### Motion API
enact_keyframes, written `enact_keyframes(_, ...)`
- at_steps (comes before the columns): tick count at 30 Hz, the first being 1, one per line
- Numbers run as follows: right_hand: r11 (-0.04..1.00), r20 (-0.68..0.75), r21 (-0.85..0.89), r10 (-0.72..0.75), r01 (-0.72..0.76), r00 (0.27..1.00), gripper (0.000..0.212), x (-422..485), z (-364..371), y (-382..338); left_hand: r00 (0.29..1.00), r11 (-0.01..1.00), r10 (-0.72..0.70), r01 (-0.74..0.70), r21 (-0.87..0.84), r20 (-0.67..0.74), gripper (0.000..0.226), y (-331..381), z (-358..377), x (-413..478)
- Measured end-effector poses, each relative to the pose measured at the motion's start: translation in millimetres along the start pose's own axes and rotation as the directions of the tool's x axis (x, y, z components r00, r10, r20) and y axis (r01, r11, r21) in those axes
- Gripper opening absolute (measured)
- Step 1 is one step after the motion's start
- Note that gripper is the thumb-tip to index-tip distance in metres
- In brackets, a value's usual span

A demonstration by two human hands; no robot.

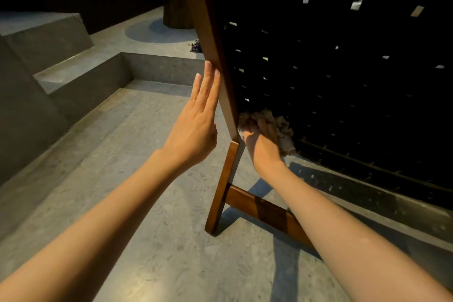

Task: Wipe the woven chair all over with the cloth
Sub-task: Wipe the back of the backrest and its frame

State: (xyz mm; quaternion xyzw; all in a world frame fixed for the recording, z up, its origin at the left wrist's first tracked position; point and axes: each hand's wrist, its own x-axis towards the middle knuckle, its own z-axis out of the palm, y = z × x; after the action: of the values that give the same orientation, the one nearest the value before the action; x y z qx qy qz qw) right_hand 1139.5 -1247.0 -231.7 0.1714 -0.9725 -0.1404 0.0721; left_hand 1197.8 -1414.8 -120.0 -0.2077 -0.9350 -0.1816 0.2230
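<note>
The woven chair (343, 68) fills the upper right, seen from behind: dark woven straps in a brown wooden frame (210, 32), with a leg and a crossbar (259, 208) reaching the floor. My left hand (196, 122) lies flat with straight fingers against the outer side of the frame's left rail. My right hand (262, 147) grips a crumpled beige cloth (272, 122) and presses it on the woven back near its lower left corner, just right of the rail.
Grey stone floor (147, 203) spreads below, with concrete steps (81, 73) rising at the left. A dark round table base (176, 7) stands behind the chair, with a small dark heap (196, 47) on the floor near it. A raised ledge (367, 198) runs under the chair at the right.
</note>
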Motion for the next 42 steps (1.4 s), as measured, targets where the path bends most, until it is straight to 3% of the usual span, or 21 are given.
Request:
enact_keyframes(1,0.999,-0.027,-0.032,-0.023,0.022,0.999,0.042,-1.2,-4.7,-3.7,1.0,1.0,-0.023,0.023,-0.004,0.019,0.093,-0.4,2.2,-0.6)
enact_keyframes(3,0.997,-0.097,0.031,0.078,-0.076,0.992,0.047,-4.0,-12.4,-4.4,0.998,0.999,-0.029,0.028,0.022,0.055,0.094,4.1,3.7,-0.9)
enact_keyframes(5,0.989,-0.074,0.052,0.142,-0.138,0.987,0.044,-1.1,-17.0,-2.4,0.997,0.998,-0.044,0.042,0.037,0.065,0.095,8.6,2.4,-1.1)
enact_keyframes(7,0.99,-0.021,0.029,0.137,-0.137,0.99,0.039,-12.0,-22.7,0.9,0.992,0.996,-0.085,0.083,0.033,0.088,0.095,11.3,0.6,-1.1)
enact_keyframes(9,0.984,-0.089,-0.137,0.104,-0.115,0.991,0.031,-29.1,-29.7,7.3,0.991,0.994,-0.105,0.102,0.037,0.084,0.093,15.8,-0.1,-1.4)
enact_keyframes(11,0.989,0.019,-0.072,0.131,-0.129,0.991,0.018,-52.0,-34.4,19.3,0.99,0.993,-0.115,0.112,0.038,0.079,0.09,20.8,0.3,-1.0)
enact_keyframes(13,0.983,0.018,-0.021,0.184,-0.183,0.983,0.007,-67.1,-31.7,35.6,0.986,0.99,-0.136,0.133,0.04,0.093,0.089,27.3,3.4,-2.5)
enact_keyframes(14,0.984,0.047,0.034,0.176,-0.177,0.983,0.017,-72.1,-26.4,42.3,0.983,0.989,-0.149,0.145,0.038,0.108,0.09,31.2,6.6,-4.1)
enact_keyframes(16,0.986,-0.052,-0.008,0.163,-0.164,0.985,0.035,-85.3,-17.0,55.1,0.974,0.987,-0.157,0.153,0.039,0.163,0.091,42.5,14.3,-8.7)
enact_keyframes(19,0.98,-0.042,-0.013,0.2,-0.201,0.979,0.047,-112.8,-17.1,73.2,0.958,0.987,-0.16,0.16,0.019,0.236,0.088,65.4,30.8,-16.0)
enact_keyframes(22,0.97,-0.043,-0.024,0.24,-0.241,0.97,0.048,-138.8,-16.4,94.4,0.96,0.994,-0.101,0.107,-0.01,0.262,0.084,93.5,52.7,-20.8)
enact_keyframes(24,0.977,-0.081,-0.106,0.18,-0.188,0.98,0.053,-163.1,-14.4,109.3,0.96,0.999,-0.049,0.051,-0.002,0.276,0.083,114.4,69.4,-24.1)
enact_keyframes(26,0.967,-0.107,-0.194,0.147,-0.165,0.983,0.068,-191.3,-3.2,127.5,0.959,1.0,0.008,-0.009,0.003,0.285,0.082,135.8,85.8,-25.2)
enact_keyframes(27,0.949,-0.114,-0.196,0.229,-0.248,0.967,0.072,-206.6,-10.1,137.0,0.954,0.999,0.042,-0.043,-0.003,0.298,0.082,146.3,92.9,-24.8)
enact_keyframes(28,0.923,-0.191,-0.189,0.3,-0.335,0.935,0.063,-222.7,-12.2,146.5,0.945,0.997,0.075,-0.075,-0.013,0.318,0.081,156.8,100.0,-24.3)
enact_keyframes(30,0.922,-0.015,-0.148,0.36,-0.358,0.933,0.048,-250.4,-4.0,169.9,0.921,0.993,0.117,-0.114,-0.032,0.371,0.079,179.2,113.1,-23.9)
enact_keyframes(31,0.93,0.086,-0.24,0.306,-0.278,0.948,0.052,-262.9,8.2,180.7,0.91,0.992,0.126,-0.123,-0.033,0.396,0.078,191.5,119.4,-23.7)
enact_keyframes(32,0.925,0.114,-0.238,0.329,-0.296,0.938,0.057,-273.2,7.8,188.4,0.901,0.991,0.131,-0.133,-0.024,0.414,0.077,204.1,125.8,-23.2)
enact_keyframes(35,0.878,0.01,-0.172,0.455,-0.447,0.89,0.058,-297.1,-3.4,212.3,0.872,0.987,0.149,-0.159,-0.018,0.466,0.075,240.9,142.0,-17.9)
enact_keyframes(37,0.872,-0.079,-0.225,0.429,-0.436,0.9,0.036,-316.2,-3.9,227.8,0.837,0.983,0.176,-0.174,-0.053,0.519,0.074,261.6,149.6,-12.8)
enact_keyframes(42,0.83,-0.056,-0.256,0.5,-0.496,0.864,0.037,-346.9,1.8,252.2,0.768,0.973,0.211,-0.226,-0.052,0.605,0.072,300.5,162.6,-3.5)
